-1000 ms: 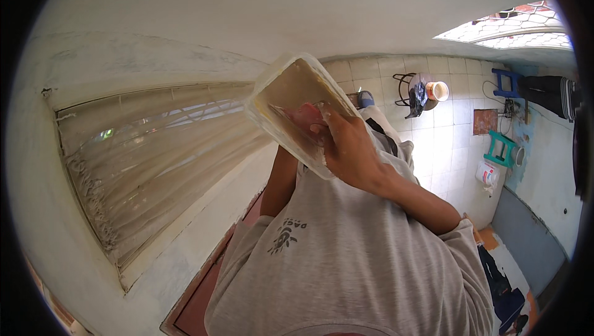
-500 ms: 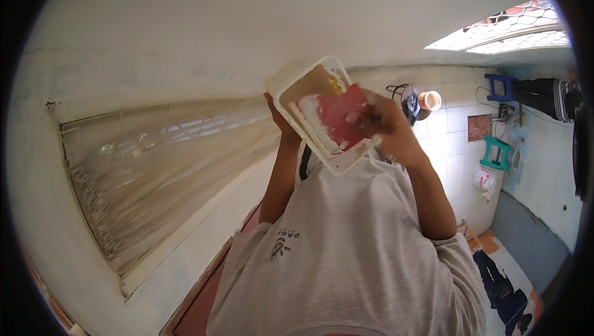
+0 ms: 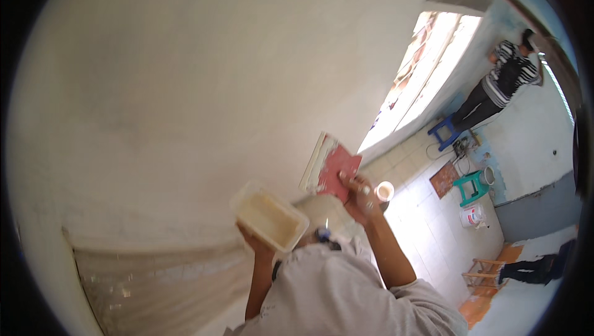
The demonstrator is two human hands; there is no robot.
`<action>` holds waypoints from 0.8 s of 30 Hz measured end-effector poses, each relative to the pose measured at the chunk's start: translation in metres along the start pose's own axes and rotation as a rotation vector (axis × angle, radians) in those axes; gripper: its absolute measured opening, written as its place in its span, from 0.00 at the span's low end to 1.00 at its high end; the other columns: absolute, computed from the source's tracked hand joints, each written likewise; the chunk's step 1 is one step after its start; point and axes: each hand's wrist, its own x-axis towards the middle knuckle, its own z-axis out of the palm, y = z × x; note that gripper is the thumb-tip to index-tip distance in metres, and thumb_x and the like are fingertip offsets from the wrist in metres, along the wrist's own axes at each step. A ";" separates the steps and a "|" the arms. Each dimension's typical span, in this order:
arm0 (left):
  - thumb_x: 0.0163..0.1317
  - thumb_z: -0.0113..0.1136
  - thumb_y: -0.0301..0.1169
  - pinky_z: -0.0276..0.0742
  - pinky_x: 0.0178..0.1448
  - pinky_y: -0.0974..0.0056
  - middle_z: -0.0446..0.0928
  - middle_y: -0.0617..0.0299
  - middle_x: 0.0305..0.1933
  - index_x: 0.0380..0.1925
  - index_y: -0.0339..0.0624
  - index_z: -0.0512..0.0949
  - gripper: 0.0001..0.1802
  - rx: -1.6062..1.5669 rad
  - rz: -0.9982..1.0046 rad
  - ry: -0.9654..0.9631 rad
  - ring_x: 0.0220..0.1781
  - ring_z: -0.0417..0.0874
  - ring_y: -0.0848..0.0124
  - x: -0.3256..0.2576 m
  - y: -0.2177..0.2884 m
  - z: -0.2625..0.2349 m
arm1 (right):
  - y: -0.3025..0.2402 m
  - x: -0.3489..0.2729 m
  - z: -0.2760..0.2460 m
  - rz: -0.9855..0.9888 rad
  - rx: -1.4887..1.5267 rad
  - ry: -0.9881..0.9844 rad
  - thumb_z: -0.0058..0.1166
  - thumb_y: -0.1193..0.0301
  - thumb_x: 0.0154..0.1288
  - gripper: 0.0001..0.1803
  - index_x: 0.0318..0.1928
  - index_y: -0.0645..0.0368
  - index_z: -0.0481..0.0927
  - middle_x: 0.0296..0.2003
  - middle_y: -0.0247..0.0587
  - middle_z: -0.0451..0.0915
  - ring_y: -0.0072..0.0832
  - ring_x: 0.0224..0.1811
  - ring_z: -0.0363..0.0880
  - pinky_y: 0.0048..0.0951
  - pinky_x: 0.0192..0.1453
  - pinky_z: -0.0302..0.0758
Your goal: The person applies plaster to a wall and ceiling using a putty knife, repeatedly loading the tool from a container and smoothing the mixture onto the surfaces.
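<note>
Cloth (image 3: 167, 277) hangs at half past seven. Toward seven o'clock, the left hand (image 3: 255, 241), partly hidden, curls around the underside of a pale plastic tub (image 3: 271, 217), which sits just past six. At four o'clock, near the centre, a red scraper (image 3: 339, 170) with a whitish edge is pinched by the right hand (image 3: 361, 198), its thumb against the red face. Beyond it at four stands a bucket (image 3: 384, 191); at three, a blue stool (image 3: 443, 132); past three, a green stool (image 3: 473, 189).

The window (image 3: 424, 73) glares white; outer edges curve and darken.
</note>
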 end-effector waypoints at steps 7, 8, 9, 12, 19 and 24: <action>0.72 0.34 0.70 0.65 0.76 0.50 0.64 0.62 0.75 0.74 0.53 0.61 0.43 -0.038 -0.031 0.017 0.73 0.67 0.58 0.030 -0.010 0.054 | -0.088 0.036 -0.023 -0.413 -0.240 0.069 0.56 0.66 0.75 0.15 0.55 0.62 0.77 0.47 0.34 0.81 0.23 0.48 0.79 0.26 0.50 0.77; 0.71 0.34 0.70 0.64 0.76 0.50 0.64 0.62 0.75 0.74 0.53 0.61 0.43 -0.001 0.022 -0.033 0.73 0.67 0.58 0.035 -0.012 0.060 | -0.101 0.047 -0.035 -0.526 -0.324 0.112 0.56 0.64 0.75 0.14 0.52 0.61 0.78 0.44 0.32 0.80 0.20 0.44 0.78 0.23 0.45 0.75; 0.71 0.35 0.70 0.64 0.76 0.50 0.64 0.62 0.75 0.74 0.53 0.61 0.43 0.041 0.072 -0.076 0.73 0.67 0.58 0.038 -0.011 0.063 | -0.122 0.060 -0.036 -0.579 -0.498 0.156 0.55 0.65 0.76 0.14 0.53 0.62 0.78 0.46 0.34 0.80 0.22 0.47 0.78 0.26 0.50 0.76; 0.71 0.36 0.70 0.64 0.76 0.48 0.64 0.62 0.75 0.74 0.53 0.61 0.43 0.107 0.112 -0.092 0.73 0.67 0.57 0.041 -0.021 0.078 | -0.190 0.086 -0.040 -0.810 -0.798 0.227 0.52 0.68 0.78 0.14 0.56 0.63 0.77 0.50 0.37 0.81 0.25 0.54 0.78 0.30 0.60 0.75; 0.71 0.36 0.69 0.63 0.76 0.47 0.63 0.62 0.76 0.75 0.53 0.60 0.43 -0.030 0.056 -0.060 0.74 0.66 0.56 0.045 -0.032 0.062 | -0.368 0.148 0.069 -1.512 -1.304 0.376 0.49 0.72 0.74 0.17 0.59 0.67 0.74 0.35 0.60 0.82 0.51 0.37 0.84 0.40 0.40 0.77; 0.73 0.39 0.66 0.62 0.77 0.48 0.60 0.59 0.77 0.76 0.51 0.57 0.42 0.185 0.164 0.011 0.75 0.65 0.56 0.020 -0.039 0.095 | -0.447 0.239 0.137 -1.690 -1.481 0.698 0.48 0.75 0.67 0.14 0.51 0.68 0.77 0.33 0.62 0.82 0.55 0.37 0.83 0.53 0.41 0.78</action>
